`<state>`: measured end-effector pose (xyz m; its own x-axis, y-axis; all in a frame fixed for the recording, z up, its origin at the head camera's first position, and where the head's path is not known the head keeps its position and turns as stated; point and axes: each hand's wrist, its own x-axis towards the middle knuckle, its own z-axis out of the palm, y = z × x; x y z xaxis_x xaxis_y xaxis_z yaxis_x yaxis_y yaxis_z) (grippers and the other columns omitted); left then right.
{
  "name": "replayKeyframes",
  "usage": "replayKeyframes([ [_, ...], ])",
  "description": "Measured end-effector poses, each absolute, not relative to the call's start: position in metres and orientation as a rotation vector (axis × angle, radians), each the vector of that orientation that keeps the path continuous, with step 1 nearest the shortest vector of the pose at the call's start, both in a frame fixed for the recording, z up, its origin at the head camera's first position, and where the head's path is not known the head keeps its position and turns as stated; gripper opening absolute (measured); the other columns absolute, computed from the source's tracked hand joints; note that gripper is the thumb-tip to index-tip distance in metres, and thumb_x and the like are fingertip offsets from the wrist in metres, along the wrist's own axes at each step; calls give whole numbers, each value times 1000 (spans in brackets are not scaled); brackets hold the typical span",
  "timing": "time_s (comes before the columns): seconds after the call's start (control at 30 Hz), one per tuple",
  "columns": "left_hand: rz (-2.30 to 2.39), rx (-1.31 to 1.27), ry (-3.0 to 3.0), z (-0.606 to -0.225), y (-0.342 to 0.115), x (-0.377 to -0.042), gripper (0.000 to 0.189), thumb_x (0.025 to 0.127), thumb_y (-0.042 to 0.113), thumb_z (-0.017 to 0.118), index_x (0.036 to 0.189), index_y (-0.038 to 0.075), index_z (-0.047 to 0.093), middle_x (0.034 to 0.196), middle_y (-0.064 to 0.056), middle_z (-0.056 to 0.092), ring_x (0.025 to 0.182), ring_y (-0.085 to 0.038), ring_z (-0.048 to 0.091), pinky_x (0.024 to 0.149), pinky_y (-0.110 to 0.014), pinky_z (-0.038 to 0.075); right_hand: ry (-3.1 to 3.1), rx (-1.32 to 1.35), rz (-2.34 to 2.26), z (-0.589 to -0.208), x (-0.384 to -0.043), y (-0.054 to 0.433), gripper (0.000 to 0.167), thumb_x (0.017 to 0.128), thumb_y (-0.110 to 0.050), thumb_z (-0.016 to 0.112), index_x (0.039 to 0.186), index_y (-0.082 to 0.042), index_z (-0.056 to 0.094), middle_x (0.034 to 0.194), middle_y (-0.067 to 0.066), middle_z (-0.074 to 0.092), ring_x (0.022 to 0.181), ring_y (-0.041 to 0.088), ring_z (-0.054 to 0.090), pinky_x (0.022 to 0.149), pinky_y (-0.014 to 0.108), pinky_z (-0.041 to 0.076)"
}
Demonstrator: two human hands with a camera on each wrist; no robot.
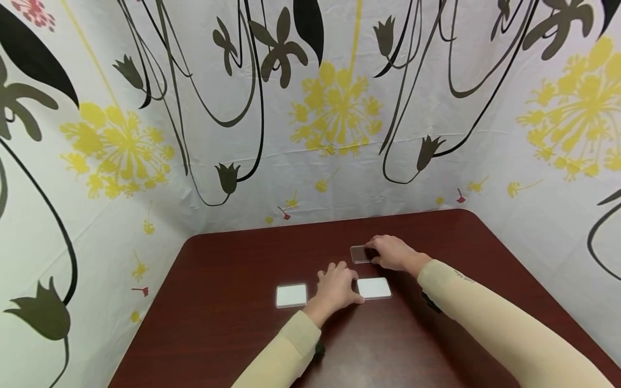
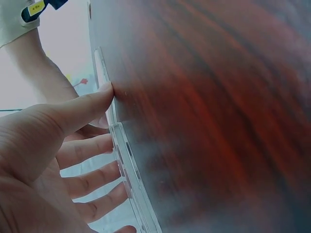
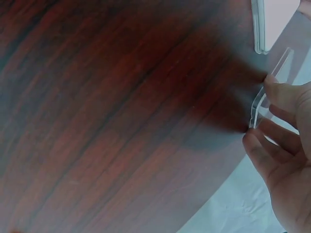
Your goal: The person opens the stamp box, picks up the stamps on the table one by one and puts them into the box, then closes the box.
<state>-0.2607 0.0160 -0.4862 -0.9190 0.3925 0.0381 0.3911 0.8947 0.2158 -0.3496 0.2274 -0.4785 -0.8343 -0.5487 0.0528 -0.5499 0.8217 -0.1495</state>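
My right hand pinches a flat, clear plastic cover at its right side, close over the table. In the right wrist view, the thumb and fingertips hold the edges of that cover. My left hand is at the left end of a clear rectangular case with a white insert, thumb at its near corner and index finger at its far corner. The left wrist view has the thumb pressed to the case's edge. A matching white case lies flat, left of the left hand.
Everything lies on a dark red-brown wooden table with rounded far corners. Patterned white fabric hangs behind it and along both sides. Both forearms wear pale sleeves, with dark wrist devices underneath.
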Motion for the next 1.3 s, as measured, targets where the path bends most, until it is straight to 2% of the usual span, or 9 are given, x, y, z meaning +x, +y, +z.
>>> replayKeyframes([
  [0.53, 317, 628, 3064, -488, 18, -261, 54, 73, 57, 85, 116, 28, 75, 115, 2, 59, 110, -24, 52, 93, -56, 41, -2984, 897, 263, -485, -352, 231, 46, 88, -19, 80, 129, -4, 67, 127, 13, 63, 114, 33, 62, 92, 49, 51],
  [0.93, 292, 640, 3059, -487, 17, -260, 55, 74, 58, 84, 118, 28, 74, 118, 2, 60, 112, -26, 53, 95, -59, 40, -2989, 887, 289, -483, -353, 231, 48, 86, -23, 82, 128, -3, 67, 127, 14, 63, 114, 33, 61, 92, 50, 50],
  [1.13, 397, 665, 3044, -476, 11, -259, 60, 73, 55, 86, 122, 23, 73, 119, -3, 60, 109, -28, 56, 91, -59, 41, -3004, 860, 320, -476, -355, 233, 50, 90, -27, 79, 131, -2, 65, 130, 15, 61, 115, 33, 61, 92, 51, 50],
  [1.3, 431, 658, 3060, -465, 4, -258, 61, 76, 53, 85, 126, 23, 71, 123, -3, 59, 112, -28, 56, 96, -61, 39, -2995, 831, 344, -467, -352, 231, 51, 92, -26, 75, 135, -2, 62, 133, 17, 59, 117, 34, 60, 93, 51, 50],
])
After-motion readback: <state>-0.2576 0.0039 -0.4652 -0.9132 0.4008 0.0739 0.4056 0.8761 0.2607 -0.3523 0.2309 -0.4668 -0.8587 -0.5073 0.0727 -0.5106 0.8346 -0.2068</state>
